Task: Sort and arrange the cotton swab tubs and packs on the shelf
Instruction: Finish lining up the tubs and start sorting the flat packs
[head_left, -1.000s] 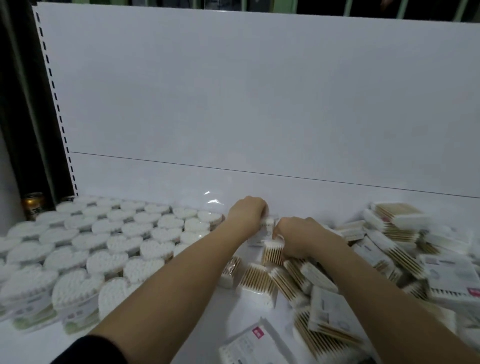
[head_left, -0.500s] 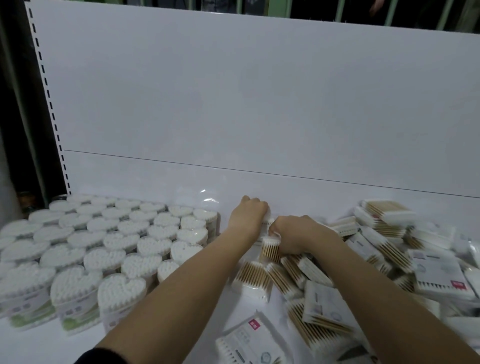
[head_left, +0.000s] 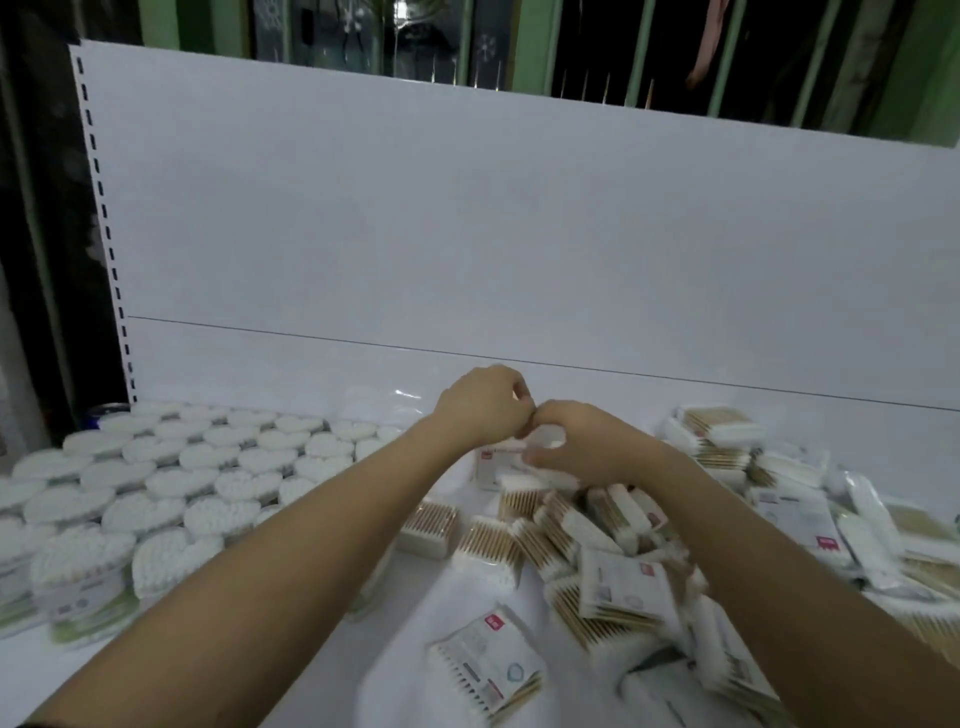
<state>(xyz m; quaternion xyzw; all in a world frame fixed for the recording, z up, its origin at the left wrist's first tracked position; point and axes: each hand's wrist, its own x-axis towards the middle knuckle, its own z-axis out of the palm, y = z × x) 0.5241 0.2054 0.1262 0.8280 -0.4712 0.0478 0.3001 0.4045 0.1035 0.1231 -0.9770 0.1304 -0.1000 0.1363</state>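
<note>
While gripped, pack (head_left: 511, 460) crosswise, flat.

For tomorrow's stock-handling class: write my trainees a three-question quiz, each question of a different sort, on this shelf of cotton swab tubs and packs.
1. True or false: the white heart-shaped cotton swab tubs stand in rows left of the person's arms.
2. Which lies nearest the camera? A) a flat clear pack of wooden-stick swabs with a red-marked label B) a green bottle C) a cardboard box
3. Fill in: the loose pile of rectangular swab packs lies on the ___ side of the white shelf.

Key: 1 true; 2 A; 3 right. The left hand and right hand meet over a pack at the back.
</note>
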